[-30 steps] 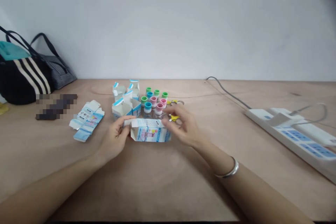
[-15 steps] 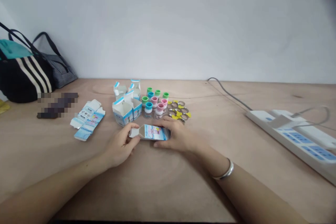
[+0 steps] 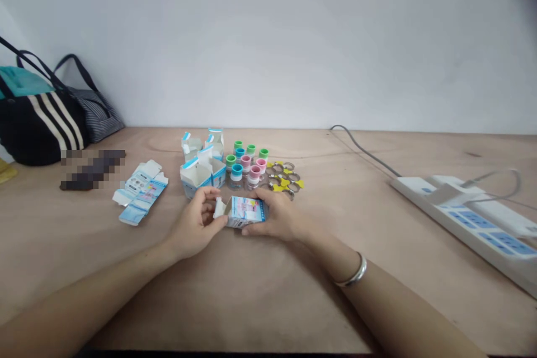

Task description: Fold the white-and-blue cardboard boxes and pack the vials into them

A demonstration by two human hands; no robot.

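Note:
Both my hands hold a small white-and-blue printed carton (image 3: 245, 211) low over the wooden table. Its open end faces left, with a white flap (image 3: 218, 208) sticking out beside my left hand (image 3: 197, 221). My left fingers are at that end, and my right hand (image 3: 272, 218) grips the far end and lower edge. Just beyond my hands stand several glass vials (image 3: 246, 165) with green, blue and pink caps. Open cartons (image 3: 197, 174) stand to their left, and yellow-tagged metal rings (image 3: 285, 179) lie to their right.
A flattened printed carton (image 3: 140, 193) and a pixelated dark object (image 3: 93, 170) lie on the table to the left. Black striped bags (image 3: 37, 117) sit at the far left. A white power strip (image 3: 461, 215) with a grey cable lies at the right.
The carton has turned, so its printed face looks shorter and its flap end points left. My hands have drawn closer together, and the carton sits a little nearer the vials.

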